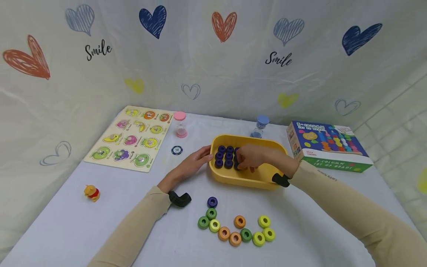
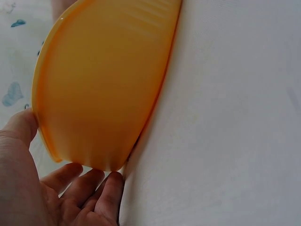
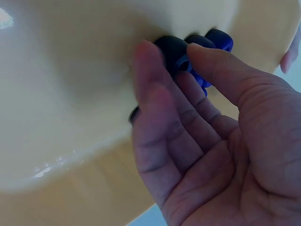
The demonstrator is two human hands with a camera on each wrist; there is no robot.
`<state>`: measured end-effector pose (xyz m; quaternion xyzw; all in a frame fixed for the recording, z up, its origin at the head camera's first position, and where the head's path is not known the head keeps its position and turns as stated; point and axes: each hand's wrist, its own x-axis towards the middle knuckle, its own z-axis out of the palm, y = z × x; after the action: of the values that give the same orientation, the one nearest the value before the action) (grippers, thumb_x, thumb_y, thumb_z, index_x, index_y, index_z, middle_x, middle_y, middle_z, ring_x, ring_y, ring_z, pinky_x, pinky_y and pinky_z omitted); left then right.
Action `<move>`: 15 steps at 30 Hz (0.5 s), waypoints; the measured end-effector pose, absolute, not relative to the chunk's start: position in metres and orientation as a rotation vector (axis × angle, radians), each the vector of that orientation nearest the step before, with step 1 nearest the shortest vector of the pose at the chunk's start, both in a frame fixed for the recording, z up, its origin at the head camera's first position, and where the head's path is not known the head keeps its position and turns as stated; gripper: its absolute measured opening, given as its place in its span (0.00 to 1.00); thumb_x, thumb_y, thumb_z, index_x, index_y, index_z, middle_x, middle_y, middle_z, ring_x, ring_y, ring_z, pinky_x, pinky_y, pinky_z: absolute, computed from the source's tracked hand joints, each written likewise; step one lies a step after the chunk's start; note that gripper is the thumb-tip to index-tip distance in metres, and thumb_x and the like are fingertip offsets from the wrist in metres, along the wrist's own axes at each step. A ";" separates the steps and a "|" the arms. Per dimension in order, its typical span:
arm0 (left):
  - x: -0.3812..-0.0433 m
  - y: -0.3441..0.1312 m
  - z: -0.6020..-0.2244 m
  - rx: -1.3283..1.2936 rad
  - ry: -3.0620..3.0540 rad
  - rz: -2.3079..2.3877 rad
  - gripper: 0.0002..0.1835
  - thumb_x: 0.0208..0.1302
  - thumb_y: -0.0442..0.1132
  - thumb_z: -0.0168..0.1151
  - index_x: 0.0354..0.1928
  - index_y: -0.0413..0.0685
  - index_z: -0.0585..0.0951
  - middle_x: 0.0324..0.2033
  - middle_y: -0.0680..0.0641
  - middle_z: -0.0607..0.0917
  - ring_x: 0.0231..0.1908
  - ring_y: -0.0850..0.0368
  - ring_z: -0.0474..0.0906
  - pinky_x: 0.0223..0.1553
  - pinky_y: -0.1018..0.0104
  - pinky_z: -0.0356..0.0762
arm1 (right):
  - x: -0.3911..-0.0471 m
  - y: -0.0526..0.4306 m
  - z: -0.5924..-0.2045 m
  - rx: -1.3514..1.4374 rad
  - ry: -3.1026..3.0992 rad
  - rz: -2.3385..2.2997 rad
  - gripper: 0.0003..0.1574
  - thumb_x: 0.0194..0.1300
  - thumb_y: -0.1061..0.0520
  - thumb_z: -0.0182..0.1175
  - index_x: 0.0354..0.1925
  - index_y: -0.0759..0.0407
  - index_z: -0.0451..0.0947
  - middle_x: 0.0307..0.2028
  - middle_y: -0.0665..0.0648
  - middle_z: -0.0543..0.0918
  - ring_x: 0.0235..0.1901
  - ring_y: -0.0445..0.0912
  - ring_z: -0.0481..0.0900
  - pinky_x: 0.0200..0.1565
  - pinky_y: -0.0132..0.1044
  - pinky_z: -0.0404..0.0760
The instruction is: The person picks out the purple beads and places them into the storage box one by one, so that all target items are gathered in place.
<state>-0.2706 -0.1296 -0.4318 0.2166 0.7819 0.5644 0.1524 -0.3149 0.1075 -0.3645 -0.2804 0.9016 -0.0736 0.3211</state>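
A yellow tray (image 1: 243, 180) stands mid-table, with several dark blue beads (image 1: 228, 155) lined up in rows at its left end. My left hand (image 1: 192, 162) holds the tray's left end; its thumb (image 2: 23, 126) lies at the rim and the other fingers touch the outer wall. Inside the tray, my right hand (image 1: 253, 156) has its thumb and fingers around a dark blue bead (image 3: 170, 51) at the edge of the rows. The fingers partly hide that bead and some beside it.
Several loose green, orange and yellow beads (image 1: 235, 239) and one dark blue bead (image 1: 212, 202) lie in front of the tray. Behind stand pink (image 1: 180, 124) and blue (image 1: 260, 127) sand timers. A fruit puzzle board (image 1: 128, 139), poker chip (image 1: 176, 150), bear figure (image 1: 92, 193) and toy box (image 1: 328, 146) surround it.
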 end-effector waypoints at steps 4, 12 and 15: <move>-0.270 -0.129 -0.434 0.631 2.235 1.620 0.31 0.68 0.51 0.44 0.68 0.46 0.53 0.65 0.46 0.60 0.64 0.57 0.53 0.63 0.61 0.51 | -0.313 0.108 -0.364 -0.807 2.404 -0.180 0.08 0.60 0.55 0.59 0.34 0.59 0.73 0.26 0.52 0.77 0.22 0.43 0.75 0.25 0.31 0.77; -0.272 -0.131 -0.431 0.652 2.252 1.622 0.30 0.69 0.50 0.44 0.68 0.45 0.54 0.65 0.46 0.61 0.64 0.58 0.55 0.63 0.61 0.52 | -0.285 0.098 -0.350 -1.041 2.534 -0.181 0.06 0.60 0.54 0.59 0.35 0.54 0.75 0.23 0.47 0.74 0.24 0.41 0.69 0.28 0.31 0.71; -0.272 -0.130 -0.431 0.664 2.235 1.635 0.30 0.69 0.49 0.44 0.68 0.44 0.54 0.65 0.45 0.60 0.64 0.58 0.55 0.63 0.61 0.52 | -0.271 0.093 -0.346 -1.122 2.563 -0.201 0.06 0.60 0.54 0.59 0.36 0.52 0.75 0.22 0.45 0.74 0.23 0.40 0.69 0.28 0.29 0.72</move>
<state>-0.2718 -0.1304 -0.4312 0.2307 0.7764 0.5680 0.1466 -0.2707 0.0927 -0.3464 -0.3943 0.9008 -0.0706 0.1678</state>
